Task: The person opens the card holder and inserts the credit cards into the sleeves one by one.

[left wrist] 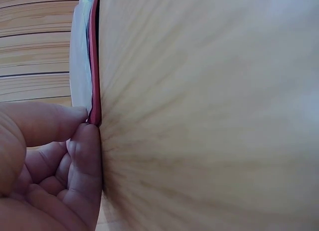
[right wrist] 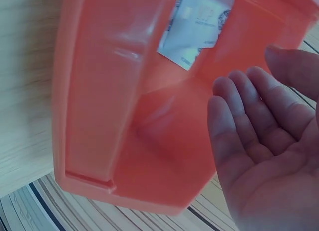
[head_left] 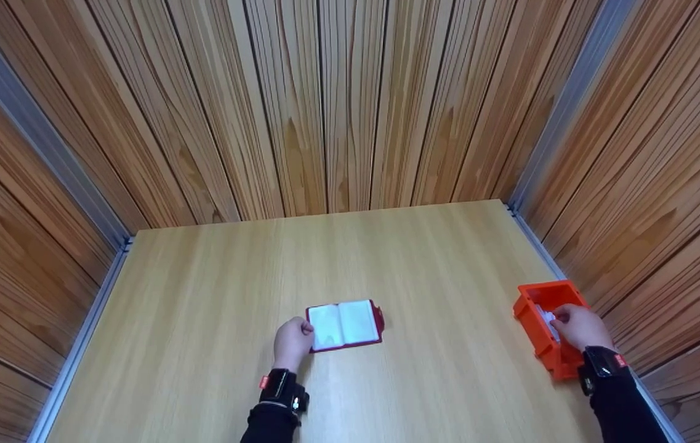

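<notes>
A small red card holder (head_left: 342,325) lies spread open on the wooden table, its two pale, glossy pages facing up and a red tab at its right end. My left hand (head_left: 293,342) is at its left edge. Close up in the left wrist view, the thumb and curled index finger pinch the edge by the red cover (left wrist: 94,61). Over at the right, my right hand (head_left: 583,327) reaches into an orange bin (head_left: 537,329). Its fingers are loosely bent and the thumb stands apart, holding nothing in the right wrist view. White printed cards (right wrist: 197,26) lie inside the bin near the fingertips.
Wood-panelled walls (head_left: 350,111) enclose the table (head_left: 202,277) at the back and both sides. Grey metal rails (head_left: 88,332) run along the side edges. The bin stands close to the right rail.
</notes>
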Demonstrator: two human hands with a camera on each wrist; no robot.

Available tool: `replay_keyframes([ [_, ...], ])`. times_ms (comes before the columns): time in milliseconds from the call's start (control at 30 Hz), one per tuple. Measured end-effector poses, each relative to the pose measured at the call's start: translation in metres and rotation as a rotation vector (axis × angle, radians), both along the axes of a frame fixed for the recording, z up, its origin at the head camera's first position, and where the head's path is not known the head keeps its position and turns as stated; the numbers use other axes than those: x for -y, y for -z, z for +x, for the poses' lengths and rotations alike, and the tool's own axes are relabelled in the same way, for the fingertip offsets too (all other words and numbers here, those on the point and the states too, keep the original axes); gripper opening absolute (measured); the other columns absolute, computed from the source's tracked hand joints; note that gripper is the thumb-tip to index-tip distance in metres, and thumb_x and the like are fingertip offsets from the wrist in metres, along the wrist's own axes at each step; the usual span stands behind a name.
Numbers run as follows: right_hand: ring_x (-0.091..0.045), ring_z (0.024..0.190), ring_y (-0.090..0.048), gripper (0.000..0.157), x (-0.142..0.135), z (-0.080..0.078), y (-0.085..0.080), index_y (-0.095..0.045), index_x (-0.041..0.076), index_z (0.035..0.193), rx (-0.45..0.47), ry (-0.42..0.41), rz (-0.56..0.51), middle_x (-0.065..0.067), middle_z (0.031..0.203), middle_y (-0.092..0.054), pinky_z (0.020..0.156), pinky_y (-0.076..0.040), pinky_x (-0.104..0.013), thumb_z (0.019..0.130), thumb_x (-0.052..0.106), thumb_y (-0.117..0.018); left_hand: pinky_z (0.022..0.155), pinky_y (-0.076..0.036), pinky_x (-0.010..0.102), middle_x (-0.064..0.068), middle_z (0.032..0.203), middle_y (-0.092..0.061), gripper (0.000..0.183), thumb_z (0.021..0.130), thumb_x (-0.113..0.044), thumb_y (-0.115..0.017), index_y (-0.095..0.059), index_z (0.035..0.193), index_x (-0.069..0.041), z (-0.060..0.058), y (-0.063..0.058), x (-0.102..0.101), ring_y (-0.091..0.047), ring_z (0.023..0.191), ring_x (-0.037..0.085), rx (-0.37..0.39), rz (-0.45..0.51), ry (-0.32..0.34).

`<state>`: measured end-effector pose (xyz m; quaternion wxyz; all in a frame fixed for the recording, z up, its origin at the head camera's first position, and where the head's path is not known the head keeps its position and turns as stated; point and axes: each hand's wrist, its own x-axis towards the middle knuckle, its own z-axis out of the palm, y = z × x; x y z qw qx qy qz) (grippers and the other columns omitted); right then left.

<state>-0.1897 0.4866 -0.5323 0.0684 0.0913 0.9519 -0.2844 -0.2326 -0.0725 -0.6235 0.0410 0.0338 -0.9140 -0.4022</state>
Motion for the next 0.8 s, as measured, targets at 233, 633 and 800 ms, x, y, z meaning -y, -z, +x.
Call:
replay_keyframes([
  [233, -0.037, 0.089, -0.052, 0.040, 0.003, -0.004, 0.004, -0.054, -0.015, 0.123, 0.003, -0.044, 0.037, -0.025, 0.100, -0.061, 0.081, -0.041, -0.052, 0.095, 0.012, -0.062, 0.068, -0.049, 0.037, 0.002, 0.073, -0.060, 0.005, 0.079, 0.003, -0.066, -0.066, 0.080, -0.002, 0.001, -0.001, 0.000, -0.057, 0.070, 0.021, -0.017, 0.005, -0.001],
  [633, -0.034, 0.092, -0.051, 0.041, 0.000, -0.002, 0.016, -0.052, -0.013, 0.127, 0.108, -0.006, -0.061, -0.019, 0.102, -0.060, 0.083, -0.040, -0.050, 0.094, 0.011, -0.060, 0.067, -0.048, 0.037, 0.002, 0.072, -0.060, 0.006, 0.077, 0.003, -0.066, -0.066, 0.080, -0.002, 0.003, -0.001, 0.000, -0.057, 0.069, 0.021, -0.027, -0.002, -0.008],
  [800, -0.034, 0.093, -0.050, 0.041, -0.002, -0.001, 0.021, -0.051, -0.013, 0.128, 0.133, 0.020, -0.087, -0.019, 0.103, -0.060, 0.084, -0.040, -0.051, 0.093, 0.008, -0.058, 0.067, -0.048, 0.037, 0.002, 0.073, -0.060, 0.005, 0.078, 0.003, -0.066, -0.066, 0.080, -0.002, 0.002, -0.001, 0.000, -0.057, 0.070, 0.020, -0.004, 0.000, -0.007],
])
